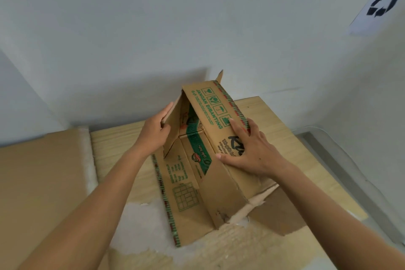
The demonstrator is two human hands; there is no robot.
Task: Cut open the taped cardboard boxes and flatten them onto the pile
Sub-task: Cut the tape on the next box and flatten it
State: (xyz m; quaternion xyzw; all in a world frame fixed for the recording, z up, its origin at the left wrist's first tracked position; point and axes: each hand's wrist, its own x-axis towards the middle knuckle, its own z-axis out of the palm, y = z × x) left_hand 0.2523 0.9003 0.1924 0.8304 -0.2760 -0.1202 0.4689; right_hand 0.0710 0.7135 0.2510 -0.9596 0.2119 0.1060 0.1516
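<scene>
Head view | left grip (156,129) clasps cardboard box (203,103) side flap | right grip (248,152) flat, pressing box top

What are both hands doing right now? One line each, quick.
The left hand grips a side flap of the cardboard box.
The right hand is open, fingers flat, pressing on the box's top panel.
</scene>
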